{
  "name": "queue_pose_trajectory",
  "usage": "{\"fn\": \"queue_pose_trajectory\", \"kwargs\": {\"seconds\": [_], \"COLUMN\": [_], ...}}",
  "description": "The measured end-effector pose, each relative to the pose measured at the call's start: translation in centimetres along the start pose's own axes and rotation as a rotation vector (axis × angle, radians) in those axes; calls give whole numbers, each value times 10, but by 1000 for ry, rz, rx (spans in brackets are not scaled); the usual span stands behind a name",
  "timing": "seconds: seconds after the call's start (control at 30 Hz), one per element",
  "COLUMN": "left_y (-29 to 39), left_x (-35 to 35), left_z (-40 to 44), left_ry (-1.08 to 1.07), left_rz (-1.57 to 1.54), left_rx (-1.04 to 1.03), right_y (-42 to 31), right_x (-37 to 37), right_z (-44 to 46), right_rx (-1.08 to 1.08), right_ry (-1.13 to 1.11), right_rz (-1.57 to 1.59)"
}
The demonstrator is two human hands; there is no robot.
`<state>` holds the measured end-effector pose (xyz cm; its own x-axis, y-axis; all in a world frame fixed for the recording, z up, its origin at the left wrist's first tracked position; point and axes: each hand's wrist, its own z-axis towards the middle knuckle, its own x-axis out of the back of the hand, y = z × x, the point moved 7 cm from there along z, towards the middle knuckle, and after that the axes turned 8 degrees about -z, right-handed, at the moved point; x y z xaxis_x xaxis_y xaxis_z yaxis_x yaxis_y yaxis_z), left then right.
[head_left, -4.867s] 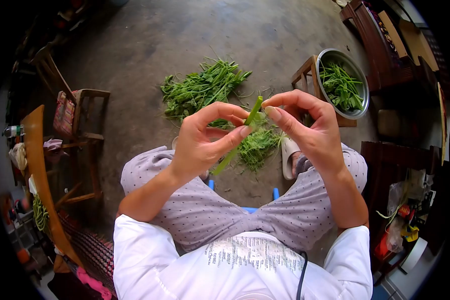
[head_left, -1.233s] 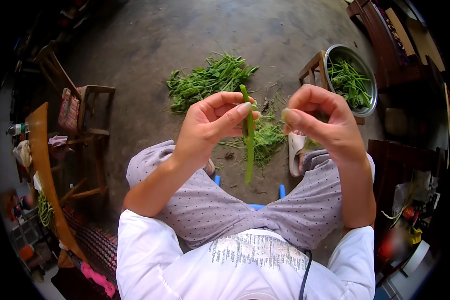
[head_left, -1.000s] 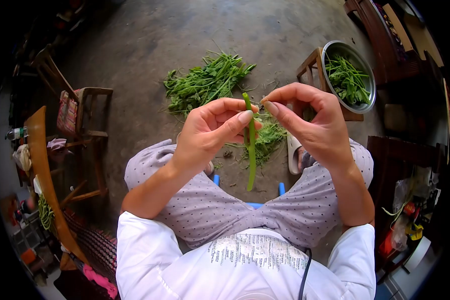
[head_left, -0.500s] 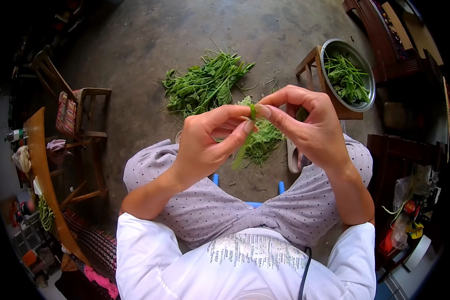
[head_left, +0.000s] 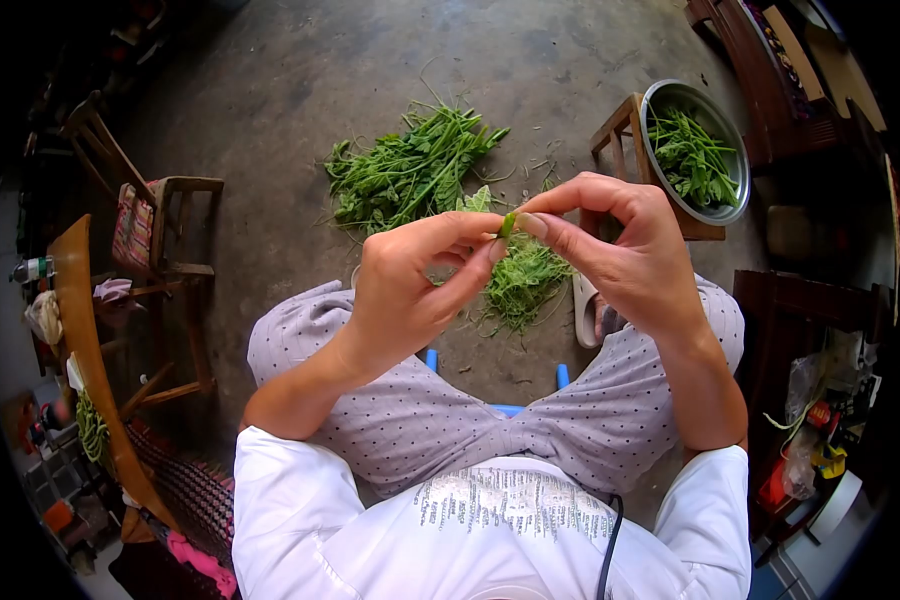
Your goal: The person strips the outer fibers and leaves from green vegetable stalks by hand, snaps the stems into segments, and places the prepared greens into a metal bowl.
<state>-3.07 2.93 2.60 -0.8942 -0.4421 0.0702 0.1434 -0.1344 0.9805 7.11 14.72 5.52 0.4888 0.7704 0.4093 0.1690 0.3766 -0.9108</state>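
We log the right hand (head_left: 620, 245), clear of the green stem (head_left: 507, 226) 1.2 s ago, now pinching its tip while the left hand (head_left: 405, 270) thumb-and-finger grips it, mid-scene above the near trimmings heap (head_left: 525, 285), so both work 1 end.

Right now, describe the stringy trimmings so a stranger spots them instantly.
On the grey floor, look past the dotted trousers, in the gap between left hand and right hand. The trimmings there form a loose green tangle. They are finer and stringier than the leafy heap farther out, and lie outside the metal bowl.
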Motion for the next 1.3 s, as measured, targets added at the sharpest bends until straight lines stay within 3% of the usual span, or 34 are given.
{"fn": "queue_pose_trajectory", "kwargs": {"seconds": [0.2, 0.53, 0.63, 0.8, 0.9, 1.23, 1.3], "left_y": [-1, -4, -6, -14, -13, -14, -12], "left_x": [-1, -1, 2, 2, 1, -1, 2], "left_z": [1, 0, 0, 0, 0, 0, 1], "left_ry": [-54, -27, 54, 19, -51, -42, 46], "left_rz": [-3, 11, -63, -232, -247, -192, -205], "left_rx": [42, 18, 43, 158, 188, 183, 121], "right_y": [-3, -4, -3, 0, -1, -11, -11], "right_x": [-2, -7, -6, -5, -4, -5, -5], "right_z": [-1, -2, -2, -2, 0, 0, 0], "right_rx": [59, -51, -78, -92, 8, 3, -3], "right_ry": [45, -3, -4, -5, 4, 51, 51], "right_rz": [-78, -114, -95, -100, -88, -157, -166]}}
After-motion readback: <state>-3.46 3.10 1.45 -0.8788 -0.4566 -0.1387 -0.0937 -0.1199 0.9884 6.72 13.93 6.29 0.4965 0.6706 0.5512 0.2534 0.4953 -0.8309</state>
